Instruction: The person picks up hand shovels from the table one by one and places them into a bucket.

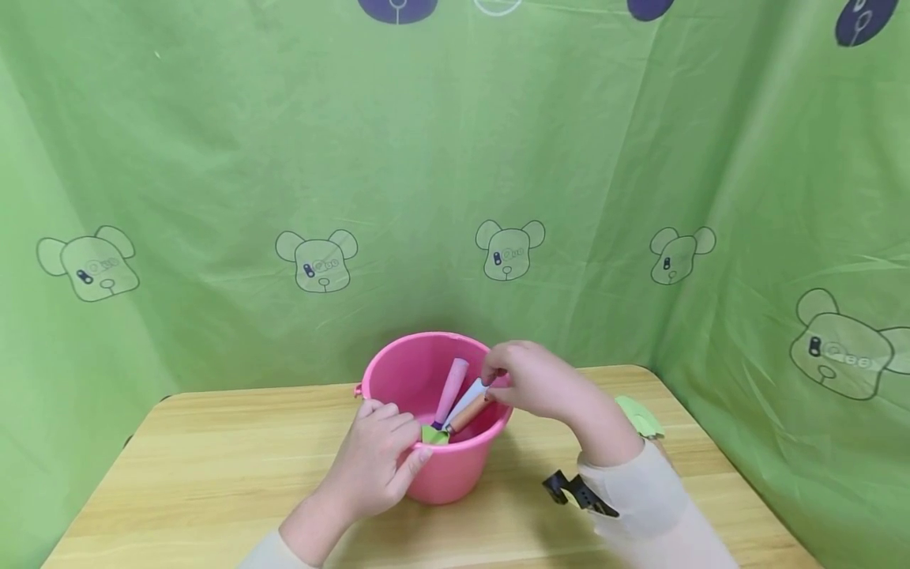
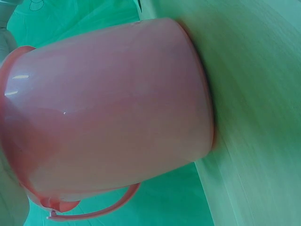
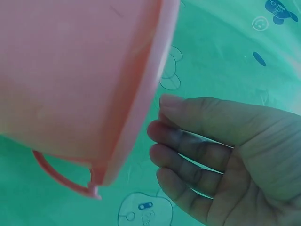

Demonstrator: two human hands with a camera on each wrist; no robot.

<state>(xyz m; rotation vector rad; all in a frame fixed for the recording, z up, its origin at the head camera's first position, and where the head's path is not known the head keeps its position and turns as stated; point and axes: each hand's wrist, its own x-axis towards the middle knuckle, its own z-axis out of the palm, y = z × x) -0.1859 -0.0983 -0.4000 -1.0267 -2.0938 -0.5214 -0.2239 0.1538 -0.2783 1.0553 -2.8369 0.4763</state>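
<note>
A pink bucket (image 1: pixel 444 474) stands upright on the table. My left hand (image 1: pixel 380 458) grips its near-left rim, fingers over the edge and thumb along the outside. Inside lean a pink handle (image 1: pixel 452 387), a pale blue-white piece (image 1: pixel 465 399), an orange-brown handle (image 1: pixel 469 411) and a green piece (image 1: pixel 434 435); their lower ends are mostly hidden. Over the right rim is my right hand (image 1: pixel 533 379), its fingertips close to the upper end of the orange-brown handle. In the right wrist view, that hand (image 3: pixel 221 150) has loosely bent fingers and nothing between them.
On the wooden table (image 1: pixel 249 458), a light green object (image 1: pixel 640 416) lies at the right, partly behind the right forearm. A black device (image 1: pixel 579 494) sits at the right sleeve. Green curtains (image 1: pixel 426 158) rise behind and beside the table. The bucket's bail handle (image 2: pixel 99 212) hangs down outside.
</note>
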